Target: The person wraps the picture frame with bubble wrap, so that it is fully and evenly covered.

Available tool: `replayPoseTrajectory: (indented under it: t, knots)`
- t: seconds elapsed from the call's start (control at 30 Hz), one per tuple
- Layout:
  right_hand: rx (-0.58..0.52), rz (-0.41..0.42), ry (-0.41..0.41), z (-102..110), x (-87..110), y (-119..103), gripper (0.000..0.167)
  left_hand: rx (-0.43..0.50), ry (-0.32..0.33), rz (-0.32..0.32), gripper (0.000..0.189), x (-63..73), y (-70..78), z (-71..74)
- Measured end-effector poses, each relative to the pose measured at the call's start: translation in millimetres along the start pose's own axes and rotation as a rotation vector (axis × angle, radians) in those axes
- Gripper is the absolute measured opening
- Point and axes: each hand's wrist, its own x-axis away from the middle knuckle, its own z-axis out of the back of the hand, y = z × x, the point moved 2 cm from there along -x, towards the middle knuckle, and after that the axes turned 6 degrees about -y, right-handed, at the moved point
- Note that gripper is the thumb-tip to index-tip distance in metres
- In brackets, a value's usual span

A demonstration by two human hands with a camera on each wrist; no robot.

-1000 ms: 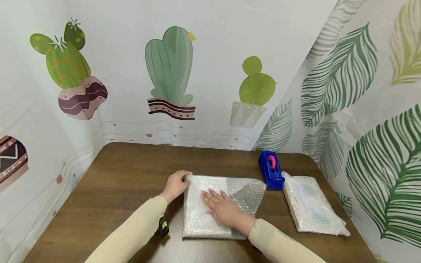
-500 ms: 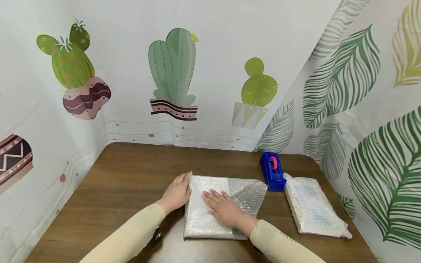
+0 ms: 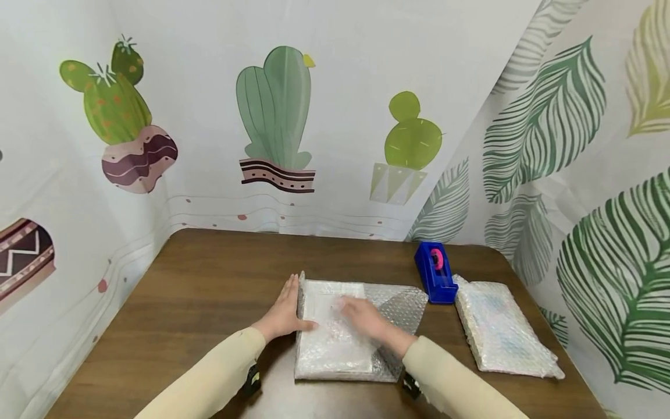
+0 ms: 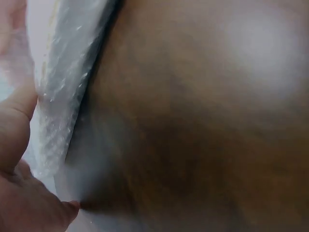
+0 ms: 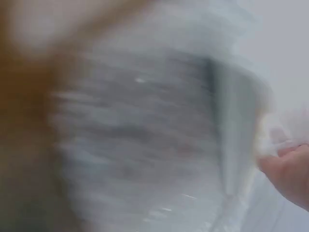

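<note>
A flat package in bubble wrap (image 3: 335, 349) lies on the table, with a white panel showing through on top. To its right spreads a loose flap of clear bubble wrap (image 3: 405, 314). My left hand (image 3: 282, 311) lies along the package's left edge, fingers straight and thumb over the top face. The left wrist view shows the thumb (image 4: 19, 108) against the wrapped edge. Above the middle of the package is my right hand (image 3: 363, 317), blurred, its fingers drawn in. Whether it pinches any wrap cannot be made out; the right wrist view is smeared too.
Behind the flap, to the right, stands a blue tape dispenser (image 3: 435, 279) with a pink core. Another bubble-wrapped package (image 3: 505, 329) lies near the right table edge. The brown wooden table (image 3: 209, 279) meets a patterned curtain (image 3: 340, 145) at the back.
My right hand, flat on the package earlier, has drawn its fingers in and is moving. My left hand has gone from the back left corner to lying along the left edge, thumb on top.
</note>
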Motion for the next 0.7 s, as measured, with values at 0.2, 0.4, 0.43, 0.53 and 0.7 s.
replayPoseTrajectory:
  t: [0.2,0.4,0.43,0.53,0.7]
  knots:
    - [-0.472,-0.206,0.117,44.5,-37.5,-7.7,0.050,-0.062,-0.033,0.014,0.126,-3.2,0.9,3.9]
    - [-0.568,-0.280,0.151,64.5,-70.5,-15.3,0.049,-0.296,-0.037,-0.004,0.115,-5.5,12.6,2.3]
    - [-0.566,-0.265,0.148,65.5,-73.2,-18.4,0.048,-0.333,-0.034,-0.010,0.113,-6.3,15.0,2.5]
    - [-0.468,-0.207,0.102,64.2,-72.2,-31.4,0.047,-0.433,-0.022,-0.013,0.111,-9.5,21.1,4.8]
    - [-0.134,-0.210,0.005,42.5,-35.7,-52.8,0.043,-0.523,-0.024,0.025,0.111,-13.2,23.8,9.4]
